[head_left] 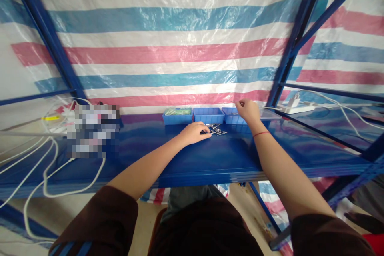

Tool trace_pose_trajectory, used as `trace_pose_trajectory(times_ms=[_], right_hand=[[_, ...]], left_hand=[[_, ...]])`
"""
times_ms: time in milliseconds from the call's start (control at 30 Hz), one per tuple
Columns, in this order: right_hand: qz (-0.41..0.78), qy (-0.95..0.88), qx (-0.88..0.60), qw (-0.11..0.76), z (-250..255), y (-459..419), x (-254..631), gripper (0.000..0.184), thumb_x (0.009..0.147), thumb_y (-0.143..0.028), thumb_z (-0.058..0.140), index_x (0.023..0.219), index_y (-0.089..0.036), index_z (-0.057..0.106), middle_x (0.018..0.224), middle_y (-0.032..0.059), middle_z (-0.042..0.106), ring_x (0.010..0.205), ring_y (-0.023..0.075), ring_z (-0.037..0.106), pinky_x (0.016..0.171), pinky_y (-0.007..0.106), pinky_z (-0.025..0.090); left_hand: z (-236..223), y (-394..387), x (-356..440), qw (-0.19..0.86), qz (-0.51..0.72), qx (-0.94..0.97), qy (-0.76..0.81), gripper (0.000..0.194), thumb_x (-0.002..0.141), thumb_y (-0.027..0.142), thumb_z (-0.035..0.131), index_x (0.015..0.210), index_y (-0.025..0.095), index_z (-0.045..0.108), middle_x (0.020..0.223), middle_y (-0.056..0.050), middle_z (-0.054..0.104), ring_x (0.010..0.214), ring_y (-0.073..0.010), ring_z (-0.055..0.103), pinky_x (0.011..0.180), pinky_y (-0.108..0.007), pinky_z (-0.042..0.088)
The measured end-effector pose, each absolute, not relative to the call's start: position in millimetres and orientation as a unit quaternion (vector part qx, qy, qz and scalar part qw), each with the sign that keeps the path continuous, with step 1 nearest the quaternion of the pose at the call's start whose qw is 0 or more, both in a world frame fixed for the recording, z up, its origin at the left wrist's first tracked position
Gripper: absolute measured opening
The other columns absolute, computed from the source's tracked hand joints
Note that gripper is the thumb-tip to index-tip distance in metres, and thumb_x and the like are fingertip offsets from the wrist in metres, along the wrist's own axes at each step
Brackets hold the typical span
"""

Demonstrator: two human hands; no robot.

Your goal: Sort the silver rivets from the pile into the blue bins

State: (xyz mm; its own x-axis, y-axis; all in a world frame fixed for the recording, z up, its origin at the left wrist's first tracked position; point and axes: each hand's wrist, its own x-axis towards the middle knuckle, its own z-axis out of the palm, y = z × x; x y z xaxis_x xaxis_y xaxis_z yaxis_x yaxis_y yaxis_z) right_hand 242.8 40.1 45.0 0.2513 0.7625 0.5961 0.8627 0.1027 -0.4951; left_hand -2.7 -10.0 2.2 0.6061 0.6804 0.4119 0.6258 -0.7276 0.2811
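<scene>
Even, moderately bright light is spread over the scene; its source is not shown. White glare is scattered along the creases of the striped plastic tarpaulin, and a soft sheen is thrown back by the blue shelf top. Detail is mostly lost in the dark brown sleeves. The blue uprights are splayed by wide-angle distortion. The small metal rods are rendered softly, and coarse pixelation is laid over a patch at left.

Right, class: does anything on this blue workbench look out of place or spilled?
Slim metal pieces lie jumbled by the left hand, outside the blue bins, though nothing shows that's accidental. At the left, white cables droop over the workbench's front edge, which looks untidy.
</scene>
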Motion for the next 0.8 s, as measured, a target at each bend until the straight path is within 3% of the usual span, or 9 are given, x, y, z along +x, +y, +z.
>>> trace_pose_trajectory(times_ms=[133, 267, 367, 533, 667, 800], right_hand=[[-0.063, -0.601, -0.686, 0.405, 42.0, 40.0, 245.1, 0.044, 0.080, -0.039, 0.047, 0.109, -0.011, 0.064, 0.091, 0.0172, 0.069, 0.088, 0.0307, 0.062, 0.075, 0.038, 0.044], [-0.025, -0.707, -0.593, 0.384, 47.2, 35.4, 230.5, 0.032, 0.078, -0.036, 0.050, 0.092, -0.013, 0.069, 0.085, 0.0121, 0.069, 0.080, 0.0234, 0.062, 0.072, 0.032, 0.045], [0.088, -0.810, -0.483, 0.322, 47.3, 29.4, 214.0, 0.031, 0.079, -0.039, 0.050, 0.078, -0.014, 0.069, 0.076, 0.0068, 0.069, 0.065, 0.0163, 0.059, 0.064, 0.027, 0.044], [0.224, -0.866, -0.384, 0.230, 36.3, 22.5, 188.3, 0.034, 0.078, -0.043, 0.051, 0.069, -0.014, 0.067, 0.061, 0.0012, 0.063, 0.052, 0.0104, 0.053, 0.053, 0.023, 0.041], [0.284, -0.849, -0.368, 0.251, 34.0, 19.1, 178.9, 0.028, 0.076, -0.038, 0.054, 0.077, -0.014, 0.067, 0.065, 0.0011, 0.062, 0.056, 0.0096, 0.053, 0.052, 0.022, 0.042], [0.313, -0.834, -0.358, 0.281, 36.9, 17.3, 177.6, 0.026, 0.072, -0.036, 0.059, 0.084, -0.013, 0.065, 0.067, 0.0002, 0.061, 0.056, 0.0085, 0.052, 0.050, 0.021, 0.040]], left_hand=[[1.1, -8.7, -3.6, 0.033, 0.237, 0.905, 0.353, 0.015, 0.082, 0.027, 0.057, 0.081, 0.019, 0.070, 0.083, -0.005, 0.061, 0.083, -0.0170, 0.059, 0.080, -0.027, 0.044], [-1.5, -7.8, -3.4, -0.010, 0.243, 0.901, 0.360, 0.018, 0.085, 0.025, 0.051, 0.081, 0.018, 0.067, 0.088, -0.006, 0.058, 0.087, -0.0182, 0.057, 0.087, -0.030, 0.043], [-1.6, -7.7, -4.0, -0.018, 0.279, 0.879, 0.385, 0.019, 0.088, 0.025, 0.046, 0.085, 0.017, 0.063, 0.094, -0.006, 0.056, 0.092, -0.0186, 0.056, 0.092, -0.032, 0.041], [2.5, -7.1, -6.5, -0.017, 0.296, 0.852, 0.432, 0.023, 0.092, 0.026, 0.036, 0.091, 0.019, 0.058, 0.090, -0.005, 0.057, 0.087, -0.0191, 0.057, 0.083, -0.032, 0.045], [4.1, -3.4, -6.2, 0.002, 0.373, 0.828, 0.419, 0.019, 0.090, 0.024, 0.040, 0.090, 0.019, 0.058, 0.089, -0.005, 0.061, 0.089, -0.0190, 0.057, 0.083, -0.032, 0.045], [3.8, 0.6, -3.0, 0.105, 0.454, 0.776, 0.426, 0.016, 0.085, 0.023, 0.050, 0.097, 0.018, 0.059, 0.090, -0.004, 0.064, 0.082, -0.0155, 0.060, 0.078, -0.029, 0.047]])
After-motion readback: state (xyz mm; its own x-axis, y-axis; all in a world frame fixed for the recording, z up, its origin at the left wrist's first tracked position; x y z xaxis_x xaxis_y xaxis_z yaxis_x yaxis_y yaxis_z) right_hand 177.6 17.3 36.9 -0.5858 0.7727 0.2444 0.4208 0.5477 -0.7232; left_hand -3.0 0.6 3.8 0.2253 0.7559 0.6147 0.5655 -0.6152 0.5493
